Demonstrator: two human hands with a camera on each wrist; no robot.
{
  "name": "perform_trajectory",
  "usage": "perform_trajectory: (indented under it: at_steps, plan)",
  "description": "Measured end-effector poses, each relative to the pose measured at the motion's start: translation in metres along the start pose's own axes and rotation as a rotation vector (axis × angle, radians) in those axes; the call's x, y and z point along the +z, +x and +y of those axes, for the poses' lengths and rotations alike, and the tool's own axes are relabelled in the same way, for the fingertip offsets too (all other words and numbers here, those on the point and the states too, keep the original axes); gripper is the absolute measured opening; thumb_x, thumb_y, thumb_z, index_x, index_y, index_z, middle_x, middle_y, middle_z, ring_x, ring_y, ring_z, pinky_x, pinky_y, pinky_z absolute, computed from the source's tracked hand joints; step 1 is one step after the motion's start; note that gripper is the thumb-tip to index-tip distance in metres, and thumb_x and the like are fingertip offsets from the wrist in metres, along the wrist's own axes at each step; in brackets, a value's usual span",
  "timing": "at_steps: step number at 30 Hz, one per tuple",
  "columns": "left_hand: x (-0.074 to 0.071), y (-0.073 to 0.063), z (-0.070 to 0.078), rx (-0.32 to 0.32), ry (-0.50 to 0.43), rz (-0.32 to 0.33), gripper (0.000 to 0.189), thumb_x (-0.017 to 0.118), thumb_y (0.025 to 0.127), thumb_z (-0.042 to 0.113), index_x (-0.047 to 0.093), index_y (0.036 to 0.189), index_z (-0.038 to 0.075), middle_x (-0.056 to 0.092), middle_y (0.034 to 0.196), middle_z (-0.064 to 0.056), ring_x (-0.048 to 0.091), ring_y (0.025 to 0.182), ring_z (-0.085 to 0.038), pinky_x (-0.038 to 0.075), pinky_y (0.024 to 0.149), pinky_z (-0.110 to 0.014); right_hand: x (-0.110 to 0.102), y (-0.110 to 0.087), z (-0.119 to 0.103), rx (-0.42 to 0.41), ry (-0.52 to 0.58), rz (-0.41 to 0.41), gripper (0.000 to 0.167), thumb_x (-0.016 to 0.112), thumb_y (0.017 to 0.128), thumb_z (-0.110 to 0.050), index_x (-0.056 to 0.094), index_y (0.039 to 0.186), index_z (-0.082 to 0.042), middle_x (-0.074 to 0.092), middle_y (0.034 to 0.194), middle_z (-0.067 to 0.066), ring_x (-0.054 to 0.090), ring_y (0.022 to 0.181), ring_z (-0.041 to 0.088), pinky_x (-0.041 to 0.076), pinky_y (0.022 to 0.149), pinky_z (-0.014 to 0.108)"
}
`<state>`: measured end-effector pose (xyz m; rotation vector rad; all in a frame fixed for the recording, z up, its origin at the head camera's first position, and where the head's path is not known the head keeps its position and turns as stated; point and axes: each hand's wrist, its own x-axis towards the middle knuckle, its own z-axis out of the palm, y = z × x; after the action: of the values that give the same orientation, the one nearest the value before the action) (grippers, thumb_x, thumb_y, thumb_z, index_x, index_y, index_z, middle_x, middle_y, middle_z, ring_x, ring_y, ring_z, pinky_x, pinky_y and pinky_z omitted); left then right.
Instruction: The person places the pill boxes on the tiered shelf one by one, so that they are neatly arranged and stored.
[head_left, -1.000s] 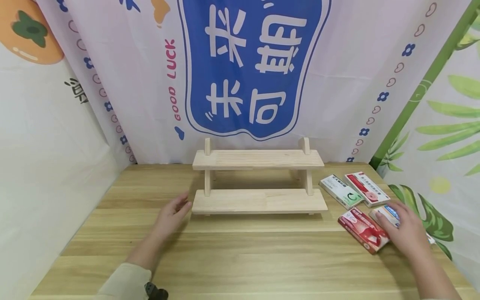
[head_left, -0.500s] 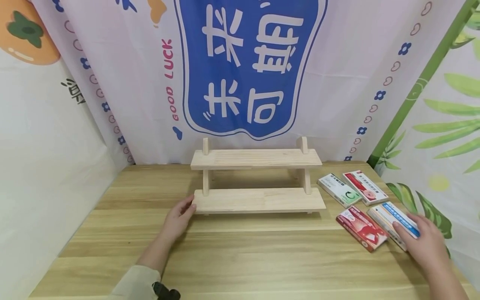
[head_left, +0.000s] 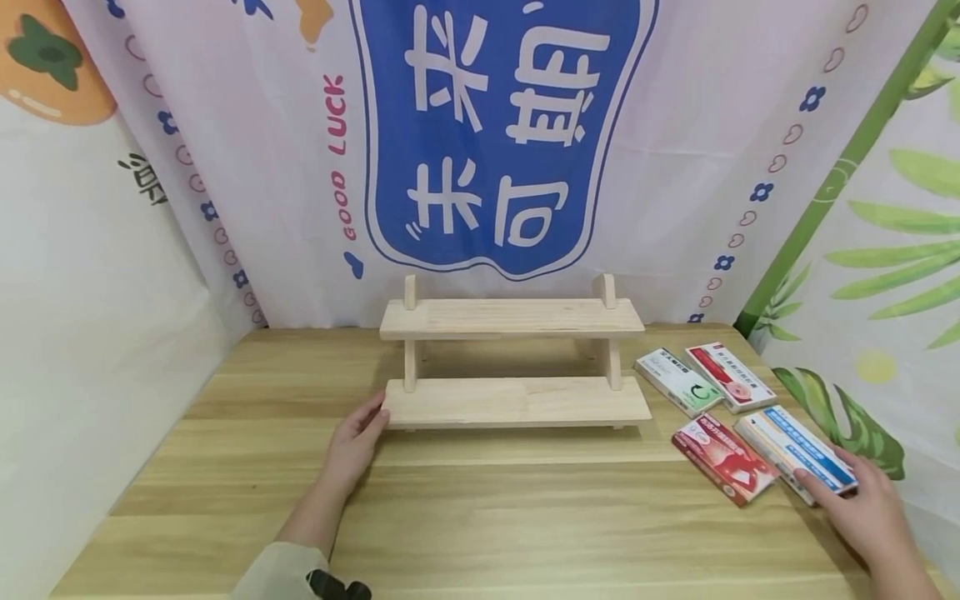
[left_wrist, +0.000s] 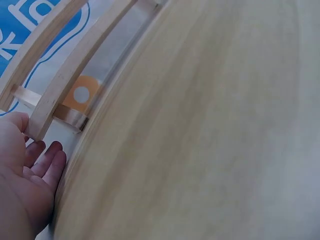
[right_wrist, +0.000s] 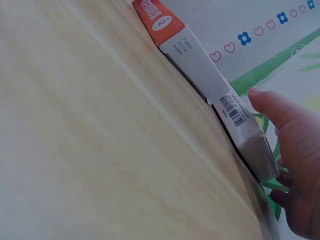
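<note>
Pink "GOOD LUCK" lettering (head_left: 337,125); left fingers (left_wrist: 54,167) lightly pinching rack (head_left: 517,400), right fingers (right_wrist: 275,110) parted astride barcoded box (head_left: 795,450).

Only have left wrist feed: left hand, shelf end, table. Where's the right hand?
Observer: Head view puts the right hand at the near end of a blue-and-white medicine box.
Operator: Other boxes?
Observer: Three more, all flat on the right side of the table: a red box, a white-and-green box and a red-and-white box.
Operator: Any barcode showing?
Observer: Yes, right wrist view shows a barcode on the long side of the blue-and-white one.
</note>
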<state>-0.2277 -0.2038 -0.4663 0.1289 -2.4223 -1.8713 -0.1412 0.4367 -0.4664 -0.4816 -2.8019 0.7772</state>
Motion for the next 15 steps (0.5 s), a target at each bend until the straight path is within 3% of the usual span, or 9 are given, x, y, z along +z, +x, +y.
perform_trajectory:
  at_steps: [4,15]
  plan:
    - [0.0,0.0,-0.001,-0.004,0.001,-0.005,0.045,0.052,0.102,0.019,0.046,0.145,0.005,0.041,0.154,-0.012,0.039,0.141,-0.023,0.037,0.101,-0.003,0.001,0.001,0.005,0.023,0.0,-0.032,0.092,0.057,0.094,-0.048,0.017,0.147,0.016,0.021,0.141,0.049,0.022,0.127,0.065,0.026,0.102,0.077]
    - [0.0,0.001,-0.003,-0.011,-0.009,-0.013,0.046,0.052,0.103,0.021,0.045,0.146,0.007,0.039,0.156,-0.009,0.035,0.144,-0.022,0.034,0.099,0.001,0.001,0.0,0.011,0.036,-0.023,-0.075,0.094,0.064,0.091,-0.046,0.02,0.146,0.016,0.02,0.139,0.05,0.022,0.126,0.066,0.028,0.101,0.077]
